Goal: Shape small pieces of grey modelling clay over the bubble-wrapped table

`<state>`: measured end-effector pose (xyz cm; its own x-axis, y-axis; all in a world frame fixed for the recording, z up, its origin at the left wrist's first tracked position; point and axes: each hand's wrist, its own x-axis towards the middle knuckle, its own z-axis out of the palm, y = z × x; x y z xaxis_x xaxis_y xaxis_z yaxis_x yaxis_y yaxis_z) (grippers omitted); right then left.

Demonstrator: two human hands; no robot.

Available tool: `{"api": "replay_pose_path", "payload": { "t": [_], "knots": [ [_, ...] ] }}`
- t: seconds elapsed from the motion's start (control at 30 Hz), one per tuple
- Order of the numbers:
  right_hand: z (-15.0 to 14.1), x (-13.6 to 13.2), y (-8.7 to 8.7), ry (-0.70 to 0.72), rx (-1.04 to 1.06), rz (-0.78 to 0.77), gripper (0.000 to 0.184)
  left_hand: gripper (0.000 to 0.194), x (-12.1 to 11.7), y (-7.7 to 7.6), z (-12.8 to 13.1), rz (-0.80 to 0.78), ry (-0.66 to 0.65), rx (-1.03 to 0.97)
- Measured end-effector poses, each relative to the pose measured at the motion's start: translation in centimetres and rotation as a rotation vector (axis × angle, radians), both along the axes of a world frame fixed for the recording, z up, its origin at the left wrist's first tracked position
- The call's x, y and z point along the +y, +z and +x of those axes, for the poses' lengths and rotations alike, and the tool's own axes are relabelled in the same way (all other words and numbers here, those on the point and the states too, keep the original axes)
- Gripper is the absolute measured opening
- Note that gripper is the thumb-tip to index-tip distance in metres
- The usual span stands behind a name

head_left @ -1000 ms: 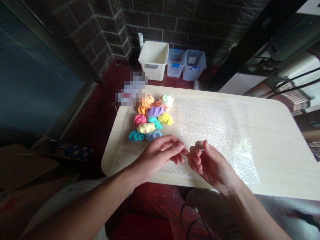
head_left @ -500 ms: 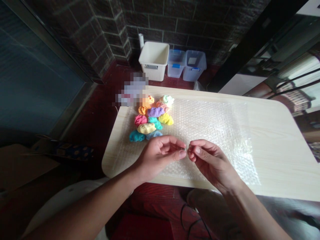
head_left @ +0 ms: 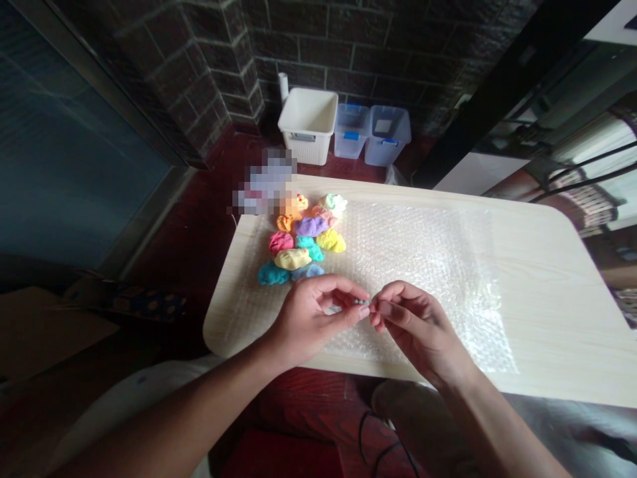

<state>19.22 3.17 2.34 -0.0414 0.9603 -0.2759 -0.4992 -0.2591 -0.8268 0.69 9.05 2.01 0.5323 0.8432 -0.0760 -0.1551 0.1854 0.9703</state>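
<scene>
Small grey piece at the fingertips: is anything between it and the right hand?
Nothing visible stands between the small grey piece, pinched in the left hand, and the right hand close beside it. The coloured lumps lie beyond the left hand, clear of that gap.

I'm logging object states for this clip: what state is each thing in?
Left hand: pinching a small grey piece.
Small grey piece: between the left fingertips.
Right hand: fingers drawn in, grip unclear.
Coloured lumps: uneven, bunched together.
Bubble wrap: spread on the table.
White bin: upright, open.
Clear boxes: upright, open.
</scene>
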Motion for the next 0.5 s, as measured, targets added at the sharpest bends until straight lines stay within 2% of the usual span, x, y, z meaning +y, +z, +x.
{"api": "replay_pose_path", "payload": {
  "t": [0.13,0.5],
  "knots": [
    [-0.02,0.0,-0.06,-0.003,0.007,-0.02,0.018,0.013,0.07,0.09,0.04,-0.003,0.003,-0.008],
    [0.63,0.05,-0.1,-0.008,0.065,-0.099,0.019,0.015,0.81,0.18,-0.29,0.028,0.065,0.04]
  ]
}}
